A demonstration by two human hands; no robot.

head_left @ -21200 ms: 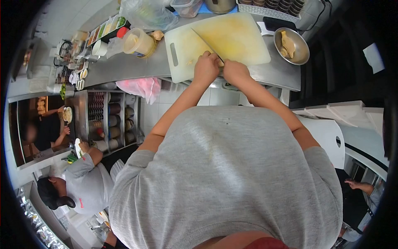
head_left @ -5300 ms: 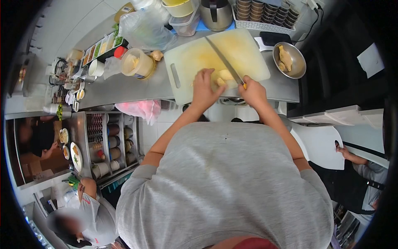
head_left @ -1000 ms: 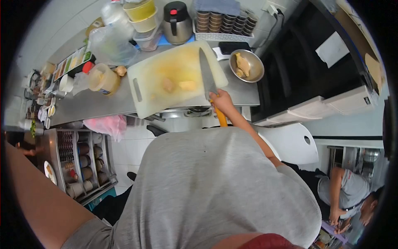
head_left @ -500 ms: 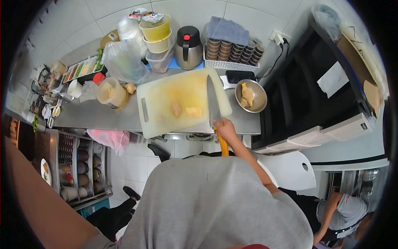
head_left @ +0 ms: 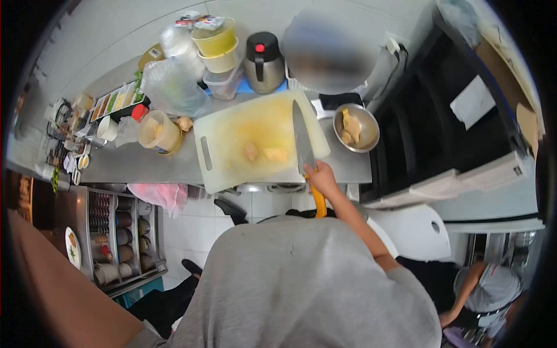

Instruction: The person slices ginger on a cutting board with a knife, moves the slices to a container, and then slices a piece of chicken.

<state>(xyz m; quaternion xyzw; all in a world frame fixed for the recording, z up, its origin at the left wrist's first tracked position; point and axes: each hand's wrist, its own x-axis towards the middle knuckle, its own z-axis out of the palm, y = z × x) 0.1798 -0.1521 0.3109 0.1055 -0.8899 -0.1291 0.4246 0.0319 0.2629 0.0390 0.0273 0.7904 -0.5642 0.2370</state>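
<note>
My right hand (head_left: 322, 178) is closed at the heel of a large kitchen knife (head_left: 302, 139), where the blade meets its yellow handle (head_left: 318, 202). The blade lies along the right side of a stained white cutting board (head_left: 223, 130), pointing away from me, and the handle sticks out past the counter's front edge. Two pale yellow pieces, perhaps peeled ginger, sit on the board: a small rounded one (head_left: 250, 152) and a flatter one (head_left: 275, 154). My left forearm (head_left: 69, 278) runs out of view at the lower left, and the left hand does not show.
Right of the board, a metal bowl (head_left: 365, 138) holds ginger-like pieces beside a dark phone (head_left: 340, 100). To the left stand a plastic tub (head_left: 158, 133) and a plastic bag (head_left: 171, 87). Behind is a steel jug (head_left: 264, 64). Another person (head_left: 490, 287) is at lower right.
The whole view has shifted slightly. My right hand stays at the knife, and the pieces on the board keep their places.
</note>
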